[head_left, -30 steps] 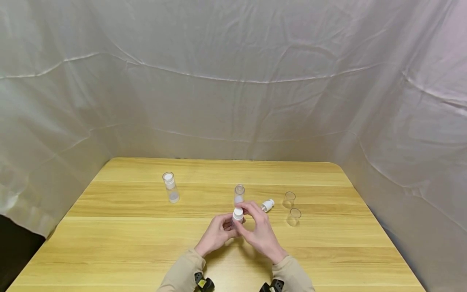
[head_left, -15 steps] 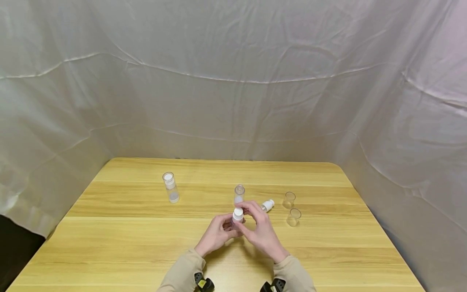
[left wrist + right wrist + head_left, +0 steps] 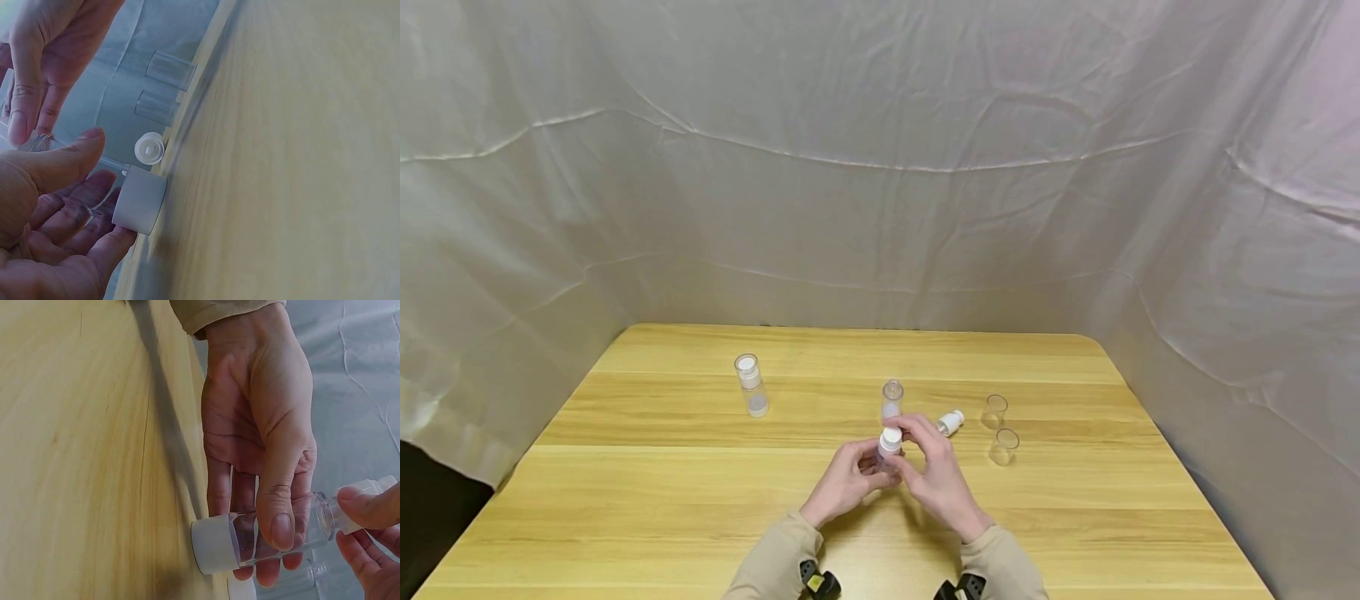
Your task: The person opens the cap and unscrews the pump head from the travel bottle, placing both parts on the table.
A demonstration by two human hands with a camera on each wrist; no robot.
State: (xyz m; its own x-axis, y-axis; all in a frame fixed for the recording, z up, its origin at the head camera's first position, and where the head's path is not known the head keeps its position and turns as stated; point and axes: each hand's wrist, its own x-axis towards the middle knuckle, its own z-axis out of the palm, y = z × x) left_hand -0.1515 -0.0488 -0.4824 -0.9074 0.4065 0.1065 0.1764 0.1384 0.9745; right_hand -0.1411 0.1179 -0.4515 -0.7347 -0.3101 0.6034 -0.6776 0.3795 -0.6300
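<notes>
Near the front middle of the table, my left hand (image 3: pixel 842 483) grips the clear body of a small pump bottle (image 3: pixel 250 537). The bottle has a white base (image 3: pixel 140 200) close over the wood, and in the head view its body is mostly hidden by fingers. My right hand (image 3: pixel 936 479) pinches the white pump head (image 3: pixel 891 437) at the bottle's neck between thumb and fingers. Just beyond the hands stands a second clear bottle (image 3: pixel 892 393) without a pump, partly covered by the right fingers. A loose white pump head (image 3: pixel 951 422) lies to its right.
Two clear, cup-shaped caps (image 3: pixel 995 412) stand right of the loose pump. At the back left is an upright bottle (image 3: pixel 751 385) with its white pump and clear cap on. A grey curtain (image 3: pixel 880 208) surrounds the wooden table (image 3: pixel 647 483) at the back and sides.
The pump head in my right fingers has shifted very slightly to the right. Both hands stay in nearly the same place and everything else stands still.
</notes>
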